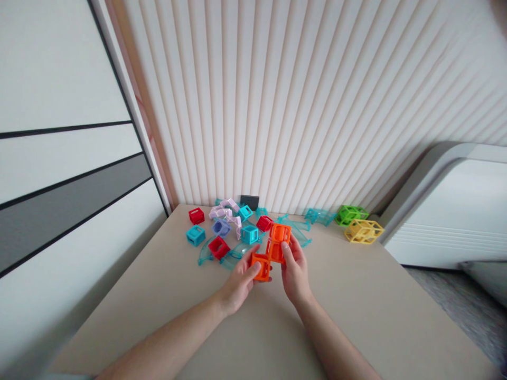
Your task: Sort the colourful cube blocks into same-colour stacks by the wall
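One orange block (275, 253) btwn L hand (238, 284) (gripping lower pt), R hand (295, 272) (gripping upper).

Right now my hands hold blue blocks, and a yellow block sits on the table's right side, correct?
Not blue: the head view shows your left hand and right hand holding orange blocks. The yellow block does sit on the right side of the table.
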Demonstrator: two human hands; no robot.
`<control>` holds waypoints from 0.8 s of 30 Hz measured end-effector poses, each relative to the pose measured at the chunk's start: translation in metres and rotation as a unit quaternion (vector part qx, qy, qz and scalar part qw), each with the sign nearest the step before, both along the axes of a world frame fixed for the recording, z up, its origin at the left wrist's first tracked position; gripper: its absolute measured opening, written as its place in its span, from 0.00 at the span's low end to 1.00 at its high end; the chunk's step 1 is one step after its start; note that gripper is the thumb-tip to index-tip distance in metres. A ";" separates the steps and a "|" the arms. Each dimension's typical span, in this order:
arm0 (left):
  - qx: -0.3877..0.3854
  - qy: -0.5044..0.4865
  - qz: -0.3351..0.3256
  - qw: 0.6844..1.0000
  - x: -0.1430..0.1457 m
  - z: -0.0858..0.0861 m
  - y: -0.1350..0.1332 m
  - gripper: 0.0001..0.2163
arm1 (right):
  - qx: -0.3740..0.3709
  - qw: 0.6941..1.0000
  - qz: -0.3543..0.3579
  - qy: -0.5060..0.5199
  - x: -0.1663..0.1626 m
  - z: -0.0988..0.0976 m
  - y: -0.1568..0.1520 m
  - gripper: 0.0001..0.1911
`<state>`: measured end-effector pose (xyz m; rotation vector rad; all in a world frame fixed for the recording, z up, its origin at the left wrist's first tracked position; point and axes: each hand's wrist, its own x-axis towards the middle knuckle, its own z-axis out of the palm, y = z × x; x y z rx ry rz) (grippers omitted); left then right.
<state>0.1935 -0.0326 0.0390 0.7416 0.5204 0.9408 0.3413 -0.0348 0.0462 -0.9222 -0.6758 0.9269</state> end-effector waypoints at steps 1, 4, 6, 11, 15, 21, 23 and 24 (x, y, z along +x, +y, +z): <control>0.018 0.034 0.011 0.999 0.000 0.002 0.000 0.34 | 0.001 1.000 0.005 -0.008 -0.001 -0.001 -0.001 0.29; 0.039 0.100 0.015 0.994 0.000 0.006 0.000 0.33 | 0.016 1.000 -0.005 -0.025 -0.002 -0.003 -0.002 0.28; 0.045 0.105 0.007 0.993 0.000 0.009 0.000 0.32 | 0.027 0.999 -0.019 -0.036 -0.003 -0.003 -0.002 0.28; 0.064 0.100 -0.027 0.993 -0.002 0.009 0.000 0.31 | 0.027 0.995 -0.069 -0.073 -0.004 0.001 -0.002 0.26; 0.091 0.103 -0.048 0.989 -0.002 0.004 -0.005 0.31 | 0.028 0.991 -0.111 -0.075 -0.002 0.003 -0.001 0.27; 0.094 0.095 -0.030 0.991 0.003 0.006 -0.006 0.31 | 0.049 0.994 -0.039 -0.087 -0.010 0.001 -0.007 0.33; 0.095 0.095 -0.024 0.991 0.004 0.008 -0.005 0.30 | 0.054 0.994 -0.010 -0.093 -0.014 0.002 -0.011 0.32; 0.099 0.094 -0.020 0.990 0.004 0.008 -0.004 0.30 | 0.052 0.994 0.000 -0.095 -0.015 0.003 -0.013 0.32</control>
